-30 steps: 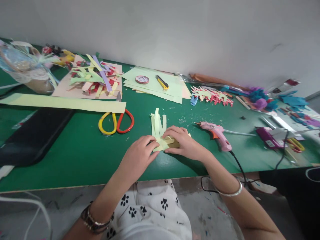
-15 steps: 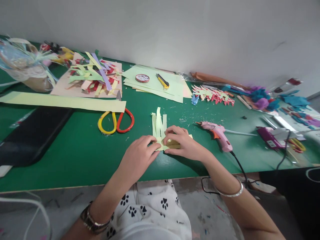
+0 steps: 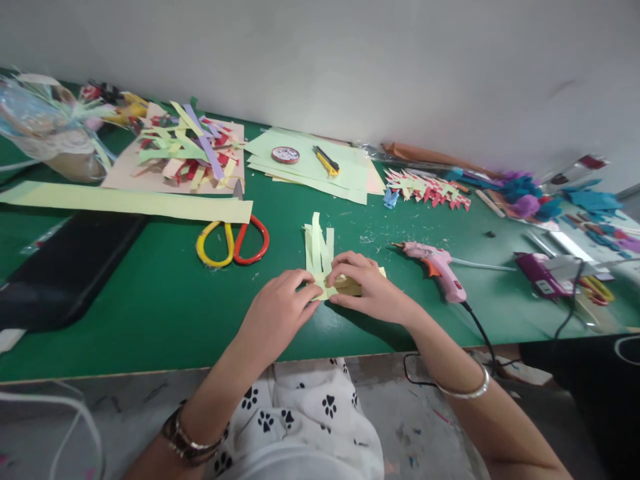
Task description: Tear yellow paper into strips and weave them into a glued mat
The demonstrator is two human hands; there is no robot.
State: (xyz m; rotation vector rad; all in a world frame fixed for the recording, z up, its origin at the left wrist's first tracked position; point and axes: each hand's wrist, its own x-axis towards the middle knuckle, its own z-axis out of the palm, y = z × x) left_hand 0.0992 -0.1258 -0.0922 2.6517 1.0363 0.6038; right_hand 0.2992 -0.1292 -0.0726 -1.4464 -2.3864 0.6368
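Pale green and yellow paper strips (image 3: 317, 250) lie crossed over each other on the green table, several ends pointing away from me and others to the right. My left hand (image 3: 280, 310) pinches the left edge of the crossing between thumb and fingers. From the right, my right hand (image 3: 363, 283) grips the same strips with bent fingers, hiding part of those that run under it. The two hands' fingertips are close together at the crossing.
Scissors (image 3: 234, 245) lie partly under a long paper strip (image 3: 125, 202) at left. A pink glue gun (image 3: 437, 265) rests at right. Behind are a scrap pile (image 3: 193, 150), green sheets (image 3: 315, 183) with a cutter (image 3: 327, 162), and a folded paper chain (image 3: 427, 189).
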